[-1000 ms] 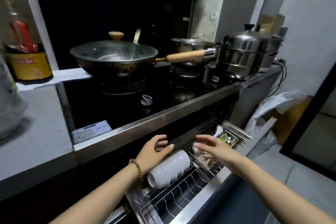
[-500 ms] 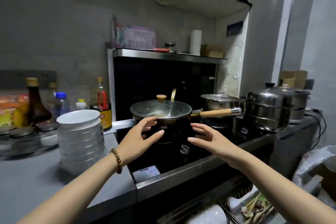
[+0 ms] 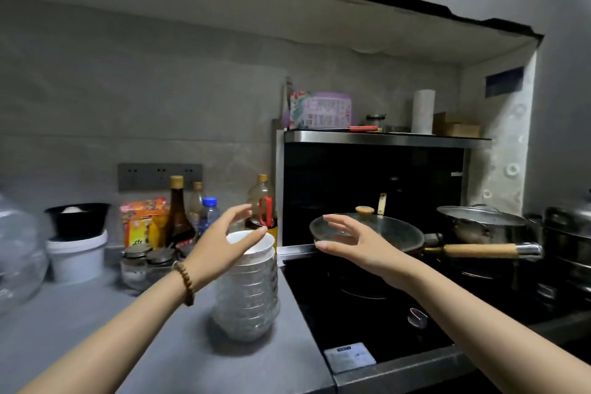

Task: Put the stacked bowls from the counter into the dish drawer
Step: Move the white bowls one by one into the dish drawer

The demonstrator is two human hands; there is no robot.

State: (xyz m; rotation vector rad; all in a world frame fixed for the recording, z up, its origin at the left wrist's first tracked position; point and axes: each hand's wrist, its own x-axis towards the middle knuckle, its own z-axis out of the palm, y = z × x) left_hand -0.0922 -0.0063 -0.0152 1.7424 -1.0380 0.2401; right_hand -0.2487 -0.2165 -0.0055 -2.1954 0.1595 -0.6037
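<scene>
On the grey desk (image 3: 80, 329), just left of the black stove (image 3: 367, 313), stands the stack of white bowls (image 3: 249, 297), with the left hand (image 3: 217, 246) spread at its top and the right hand (image 3: 355, 241) nearby, each grip released.

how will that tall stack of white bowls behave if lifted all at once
Probably heavy: the stack of bowls holds many nested bowls. It stands tall on a narrow foot, so it may tip if gripped only near the top. Its glossy white surface suggests glazed ceramic, likely slippery and breakable.
</scene>
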